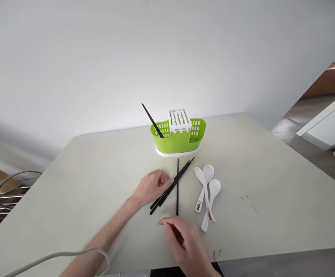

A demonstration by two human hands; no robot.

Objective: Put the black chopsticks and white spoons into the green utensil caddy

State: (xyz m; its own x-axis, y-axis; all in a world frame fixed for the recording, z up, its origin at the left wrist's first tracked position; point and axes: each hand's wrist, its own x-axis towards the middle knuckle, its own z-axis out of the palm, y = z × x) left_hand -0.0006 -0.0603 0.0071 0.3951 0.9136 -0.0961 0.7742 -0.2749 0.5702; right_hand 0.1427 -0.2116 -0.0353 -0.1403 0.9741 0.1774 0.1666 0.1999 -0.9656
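My left hand (155, 186) is at a crossed bundle of black chopsticks (181, 174), its fingers curled and its thumb against the sticks. The underside of that grip is hidden. One more black chopstick (177, 198) lies under the bundle, pointing away from me, its near end close to my right hand (186, 242). Thumb and index finger of that hand are pinched together, with nothing visible between them. To the right lie three white spoons (208, 173), partly crossing each other. Behind stands a green cutlery basket (179, 145) with black chopsticks (151, 119) leaning in its left compartment.
A white slatted rack (180, 121) spans the basket's middle. The pale table (104, 165) meets a white wall (112, 61). A grey cable (66, 254) crosses my left forearm. Beyond the left edge is a metal rack (8, 192); a white panel (329, 119) stands at right.
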